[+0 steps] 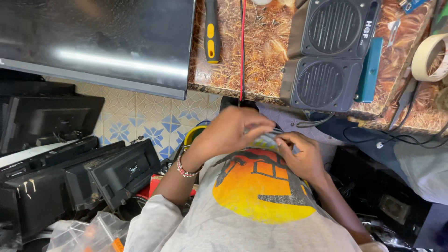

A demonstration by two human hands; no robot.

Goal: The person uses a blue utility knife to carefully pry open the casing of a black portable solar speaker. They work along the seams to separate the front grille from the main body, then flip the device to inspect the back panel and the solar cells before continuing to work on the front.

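- Hands first: my left hand (235, 128) and right hand (298, 156) meet just above my chest, fingertips pinched together on a small, thin greyish piece (272, 138) stretched between them. What exactly it is I cannot tell; it is half hidden by my fingers. Both hands are closed on it, neither one is loose.
- As I judge it, I am in the fiddly middle of working that little piece with my fingertips, and the next move calls for a steady pinch and a fine pull or twist, not force.
- Largest thing: one dark flat screen (98, 42) at ten o'clock from my hands, lying glossy side up.
- One brown patterned worktop (261, 60) at twelve o'clock, carrying most of the rest.
- Black casings (70, 177) stacked at eight to nine o'clock; I count roughly four, though they overlap and I cannot be sure.
- Two black speakers (326, 51) at one o'clock, one set above the other, touching.
- One teal block (371, 70) just beside the speakers, at two o'clock.
- One roll of pale tape (431, 56) at two o'clock, at the edge of view.
- One yellow-and-black screwdriver (212, 32) at twelve o'clock.
- One red wire (242, 51) running straight down the worktop toward my hands.
- One beaded bracelet (186, 170) on my left wrist.
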